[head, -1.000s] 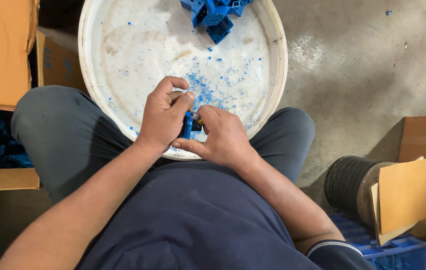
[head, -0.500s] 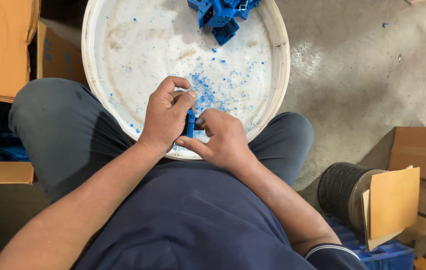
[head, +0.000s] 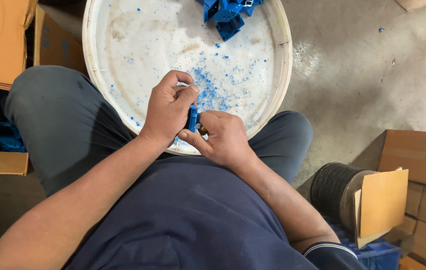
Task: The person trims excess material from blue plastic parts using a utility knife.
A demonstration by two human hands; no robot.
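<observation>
Just left of the frame's centre we see the left hand point(head: 167, 112) curled around a small blue plastic part point(head: 192, 118), its fingers point(head: 189, 93) clamped on the piece from above. The right hand point(head: 223, 137) presses in from the right side of it, fingers closed around what looks like a small dark tool or stub point(head: 202, 130) set against the part. Both hands sit over the near rim of a large white tub point(head: 283, 75) that fills the upper middle of the frame, its bottom sprinkled with blue shavings point(head: 213, 90). A heap of more blue parts point(head: 228, 12) lies at the tub's top edge.

In our judgement the risks are plain: the part is tiny and pinched between fingertips, so a slip of the tool could nick the left thumb, or the piece could pop free and drop onto the lap rather than into the tub. The shavings could also scatter past the rim onto the concrete floor point(head: 363, 85).

Much is hidden — the two hands cover most of the blue part, so we cannot tell its shape, nor what the dark item really is. The heap of parts is cut off by the top edge. At lower right a black ribbed roll point(head: 333, 190) is partly covered by a cardboard flap point(head: 383, 200), and the cardboard boxes point(head: 0, 40) at upper left are cropped too.
</observation>
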